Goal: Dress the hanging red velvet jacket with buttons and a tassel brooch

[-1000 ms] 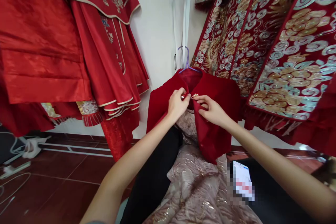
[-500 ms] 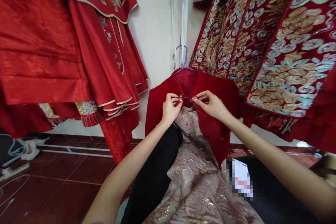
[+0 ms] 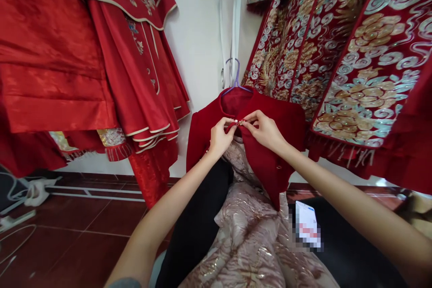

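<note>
The clasp point(image 3: 239, 122) at the collar was largely covered by fingertips — its shape could not be made out. The red jacket point(image 3: 286, 123), matte and velvety, was seen at frame centre on a thin purple hanger point(image 3: 236, 82), its left front partly hidden behind the forearm. Left hand point(image 3: 220, 136) and right hand point(image 3: 266, 131) were closed, each pinching one collar edge, fingertips nearly meeting. Pink sequinned brocade point(image 3: 249, 234) was bunched below. Glossy red satin robes point(image 3: 67, 54) were noted upper left — gold-and-silver embroidered garments point(image 3: 354, 54) upper right, just beside the jacket.
</note>
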The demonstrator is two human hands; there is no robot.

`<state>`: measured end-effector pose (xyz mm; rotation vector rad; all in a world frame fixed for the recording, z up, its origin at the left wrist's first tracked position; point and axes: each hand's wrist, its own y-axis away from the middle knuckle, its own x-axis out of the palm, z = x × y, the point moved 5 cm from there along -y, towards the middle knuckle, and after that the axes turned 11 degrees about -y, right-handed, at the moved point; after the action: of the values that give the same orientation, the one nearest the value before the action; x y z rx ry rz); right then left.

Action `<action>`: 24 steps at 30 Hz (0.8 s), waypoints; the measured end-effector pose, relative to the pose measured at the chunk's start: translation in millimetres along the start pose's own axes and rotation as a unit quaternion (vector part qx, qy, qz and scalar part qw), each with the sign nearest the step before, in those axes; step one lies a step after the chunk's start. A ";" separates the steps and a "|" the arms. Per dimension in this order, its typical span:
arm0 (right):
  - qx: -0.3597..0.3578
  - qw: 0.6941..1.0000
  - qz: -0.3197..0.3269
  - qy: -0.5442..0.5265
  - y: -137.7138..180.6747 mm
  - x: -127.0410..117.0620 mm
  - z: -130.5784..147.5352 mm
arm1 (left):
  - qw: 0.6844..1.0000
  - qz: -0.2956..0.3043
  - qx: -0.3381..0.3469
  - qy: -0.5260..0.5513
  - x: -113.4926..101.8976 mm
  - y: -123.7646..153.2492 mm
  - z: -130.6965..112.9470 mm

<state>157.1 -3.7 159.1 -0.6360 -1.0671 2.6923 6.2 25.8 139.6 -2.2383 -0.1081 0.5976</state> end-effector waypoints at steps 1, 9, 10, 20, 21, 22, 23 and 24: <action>-0.004 1.000 -0.003 0.001 -0.6 0.2 0.7 | 1.000 0.002 -0.004 -0.001 -0.2 0.3 0.4; -0.045 0.999 -0.009 0.007 -4.5 1.6 1.2 | 0.997 0.071 0.006 0.038 5.4 -10.9 16.6; -0.050 0.999 -0.008 0.009 -5.3 1.6 1.5 | 0.996 0.078 0.007 0.052 6.2 -12.8 18.9; -0.093 0.991 0.032 0.089 -9.7 5.1 2.3 | 0.990 0.115 0.028 0.073 6.1 -16.4 14.0; -0.093 0.990 0.038 0.101 -9.3 4.7 2.8 | 0.990 0.117 0.032 0.071 6.4 -17.7 13.1; -0.092 0.989 0.041 0.111 -8.9 4.1 3.5 | 0.990 0.118 0.033 0.066 6.6 -19.4 12.4; -0.091 0.988 0.042 0.119 -8.4 3.2 4.4 | 0.991 0.117 0.032 0.055 6.8 -21.4 11.6; -0.089 0.987 0.041 0.126 -7.8 2.3 5.2 | 0.992 0.114 0.032 0.037 6.7 -23.6 10.5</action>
<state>152.8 -0.4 167.2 -1.0410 -1.2420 2.5128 10.1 50.8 148.2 -2.2229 0.2051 0.6288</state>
